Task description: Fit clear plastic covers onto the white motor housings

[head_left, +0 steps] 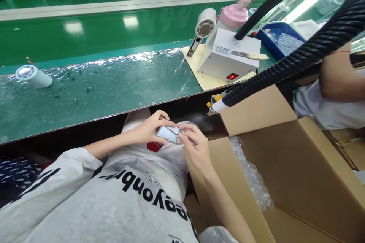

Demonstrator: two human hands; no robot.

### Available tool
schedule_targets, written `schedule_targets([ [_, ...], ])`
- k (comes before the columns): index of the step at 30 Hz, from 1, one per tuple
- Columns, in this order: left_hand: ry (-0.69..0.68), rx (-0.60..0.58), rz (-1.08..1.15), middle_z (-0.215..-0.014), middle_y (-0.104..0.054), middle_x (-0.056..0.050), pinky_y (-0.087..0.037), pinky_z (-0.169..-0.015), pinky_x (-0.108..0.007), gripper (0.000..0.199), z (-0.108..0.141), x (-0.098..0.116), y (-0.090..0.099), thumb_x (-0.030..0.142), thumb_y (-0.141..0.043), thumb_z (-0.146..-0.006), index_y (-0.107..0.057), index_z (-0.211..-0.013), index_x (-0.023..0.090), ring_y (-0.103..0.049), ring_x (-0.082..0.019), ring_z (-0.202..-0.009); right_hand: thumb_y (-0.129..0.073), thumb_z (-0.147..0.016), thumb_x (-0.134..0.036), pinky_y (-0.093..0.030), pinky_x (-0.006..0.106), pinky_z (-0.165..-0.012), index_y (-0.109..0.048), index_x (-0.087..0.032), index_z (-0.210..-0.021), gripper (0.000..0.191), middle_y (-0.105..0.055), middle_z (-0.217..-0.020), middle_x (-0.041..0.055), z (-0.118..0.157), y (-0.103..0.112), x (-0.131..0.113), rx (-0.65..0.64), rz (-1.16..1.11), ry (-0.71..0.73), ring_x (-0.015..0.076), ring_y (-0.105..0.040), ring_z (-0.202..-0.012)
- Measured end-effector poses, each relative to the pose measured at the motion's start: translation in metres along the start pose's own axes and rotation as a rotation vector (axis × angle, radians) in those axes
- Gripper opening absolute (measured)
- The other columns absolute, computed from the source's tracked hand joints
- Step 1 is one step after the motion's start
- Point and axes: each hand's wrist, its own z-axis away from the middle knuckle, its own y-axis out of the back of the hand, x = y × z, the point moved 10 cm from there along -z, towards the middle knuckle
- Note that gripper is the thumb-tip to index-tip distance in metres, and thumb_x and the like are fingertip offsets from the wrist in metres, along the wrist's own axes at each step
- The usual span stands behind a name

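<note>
Above my lap, my left hand (152, 129) grips a light-blue cylinder (167, 133) between thumb and fingers. A thin red wire and a dark wire run along the cylinder. At its right end is a clear, glossy piece (180, 136), whose exact kind I cannot make out. The fingers of my right hand (197, 142) are bent and pinch this clear end. Both hands are in front of the bench edge, close together.
A pale handheld fan body (34, 75) lies on the green bench (114, 91). At right stand a white box with a lit red switch (219, 58), a fan (203, 26) and a black ribbed hose (273, 72). An open carton (285, 167) holds clear plastic pieces (252, 174). Another person's arm (336, 68) is beyond.
</note>
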Motion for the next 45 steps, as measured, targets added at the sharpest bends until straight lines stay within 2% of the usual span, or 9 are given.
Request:
schedule_targets([
  [3,-0.036,-0.091,0.044,-0.147,-0.052,-0.018,-0.045,-0.112,-0.05,0.065,0.002,0.002,-0.008,0.045,-0.09,-0.069,-0.072,-0.127,0.023,-0.054,-0.034,-0.134,-0.071,-0.089,-0.036,-0.058,0.037,-0.077,-0.071,-0.023,-0.061,0.031,-0.074,-0.097,0.0081,0.001,0.005,0.01,0.042,-0.147,-0.09,0.0256,-0.071,-0.094],
  [6,-0.017,-0.149,0.148,-0.136,-0.065,-0.014,-0.05,-0.106,-0.044,0.065,0.004,0.01,-0.011,0.034,-0.087,-0.074,-0.066,-0.135,0.024,-0.062,-0.03,-0.126,-0.075,-0.089,-0.043,-0.06,0.042,-0.086,-0.077,-0.025,-0.064,0.031,-0.078,-0.102,0.0085,0.001,0.007,0.015,0.027,-0.291,-0.122,0.0286,-0.073,-0.102],
  [10,0.147,-0.091,0.42,-0.125,-0.07,-0.012,-0.057,-0.085,-0.033,0.064,0.007,0.008,-0.008,0.03,-0.086,-0.073,-0.064,-0.132,0.02,-0.069,-0.022,-0.102,-0.083,-0.084,-0.044,-0.058,0.051,-0.101,-0.084,-0.031,-0.095,0.018,-0.073,-0.131,0.0085,0.004,0.002,-0.005,-0.119,-0.17,0.08,0.0333,-0.069,-0.121],
  [13,0.268,-0.122,0.652,-0.129,-0.067,-0.012,-0.058,-0.075,-0.031,0.066,0.014,0.001,-0.017,0.033,-0.085,-0.075,-0.061,-0.135,0.021,-0.069,-0.017,-0.089,-0.084,-0.085,-0.033,-0.056,0.049,-0.108,-0.077,-0.032,-0.12,0.036,-0.069,-0.138,0.0087,0.012,0.001,-0.019,-0.145,0.039,0.236,0.0324,-0.066,-0.128],
  [17,0.245,-0.151,0.636,-0.136,-0.065,-0.013,-0.057,-0.074,-0.028,0.069,0.017,0.001,-0.015,0.034,-0.085,-0.076,-0.06,-0.139,0.024,-0.069,-0.019,-0.096,-0.08,-0.089,-0.032,-0.056,0.047,-0.109,-0.069,-0.032,-0.128,0.041,-0.069,-0.138,0.0083,0.02,0.001,-0.025,-0.135,0.082,0.291,0.0307,-0.066,-0.129],
  [21,0.11,-0.159,0.566,-0.143,-0.063,-0.014,-0.057,-0.09,-0.032,0.074,0.017,0.012,-0.007,0.03,-0.088,-0.074,-0.06,-0.142,0.025,-0.068,-0.024,-0.114,-0.081,-0.089,-0.036,-0.057,0.048,-0.107,-0.067,-0.032,-0.127,0.04,-0.07,-0.137,0.0087,0.021,0.0,-0.018,-0.144,0.012,0.206,0.0314,-0.065,-0.13],
  [29,-0.037,-0.184,0.434,-0.149,-0.06,-0.014,-0.057,-0.099,-0.037,0.074,0.021,0.029,-0.002,0.032,-0.086,-0.078,-0.058,-0.146,0.028,-0.066,-0.028,-0.126,-0.084,-0.085,-0.037,-0.063,0.034,-0.094,-0.068,-0.033,-0.122,0.041,-0.072,-0.129,0.0048,0.021,-0.003,-0.014,-0.18,-0.217,0.03,0.0239,-0.07,-0.119],
  [36,-0.117,-0.175,0.361,-0.149,-0.059,-0.013,-0.056,-0.101,-0.037,0.072,0.023,0.037,0.002,0.034,-0.085,-0.08,-0.058,-0.146,0.031,-0.061,-0.029,-0.133,-0.085,-0.084,-0.043,-0.064,0.031,-0.083,-0.069,-0.03,-0.118,0.04,-0.071,-0.121,0.0054,0.022,-0.007,-0.004,-0.193,-0.357,-0.151,0.0207,-0.073,-0.1],
  [45,-0.128,-0.183,0.34,-0.15,-0.058,-0.014,-0.051,-0.11,-0.042,0.072,0.024,0.038,0.002,0.034,-0.085,-0.08,-0.058,-0.147,0.03,-0.057,-0.03,-0.138,-0.079,-0.085,-0.056,-0.062,0.03,-0.07,-0.064,-0.027,-0.111,0.042,-0.071,-0.105,0.0053,0.02,-0.018,0.004,-0.18,-0.481,-0.251,0.02,-0.069,-0.088],
])
